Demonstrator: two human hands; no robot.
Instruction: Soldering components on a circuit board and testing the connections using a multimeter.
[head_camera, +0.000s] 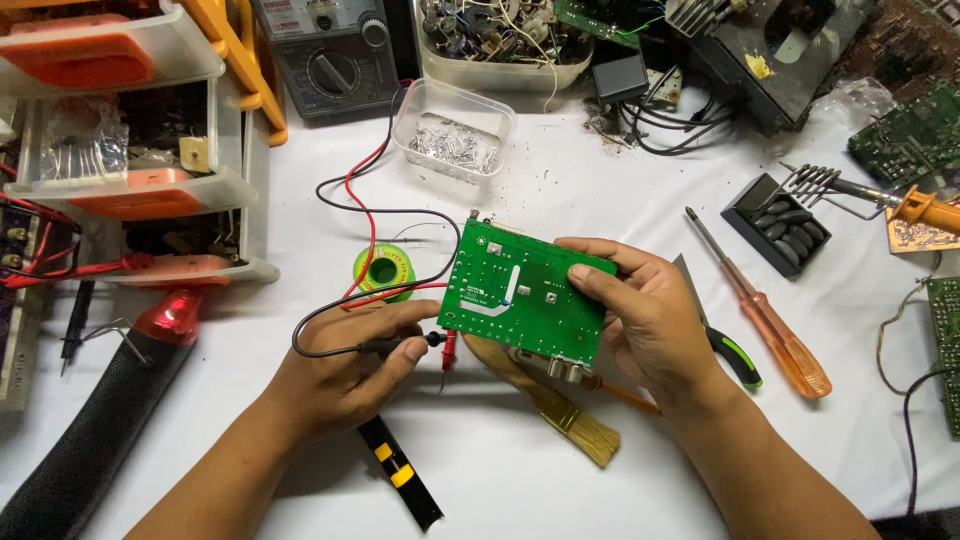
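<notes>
Right hand grips the green board by its right edge: thumb on the top face, fingers wrapped behind. Board is held above the white table, tilted, solder side up, approx. centre of view. Metal jacks show along its lower edge.

Left hand is closed on two probes, black and red, pinched between thumb and fingers. Probe tips sit at the board's lower-left corner; contact w/ the board cannot be confirmed. Black and red leads run up from the hand to the meter at the table's rear.

Items near the hands:
- Solder spool, green/yellow, just left of the board, behind the leads.
- Brush lies on the table under the board, bristles to the lower right.
- Black strip w/ yellow bands below the left hand.
- Cutters w/ green-black grip just right of the right hand.
- Orange screwdriver right of the cutters, lying diagonally.
- Clear tub of small metal parts behind the board.
- Soldering iron w/ orange handle at the right, next to a black stand.
- Drawer unit w/ orange fronts at the left edge.
- Black hose w/ red end at lower left.
</notes>
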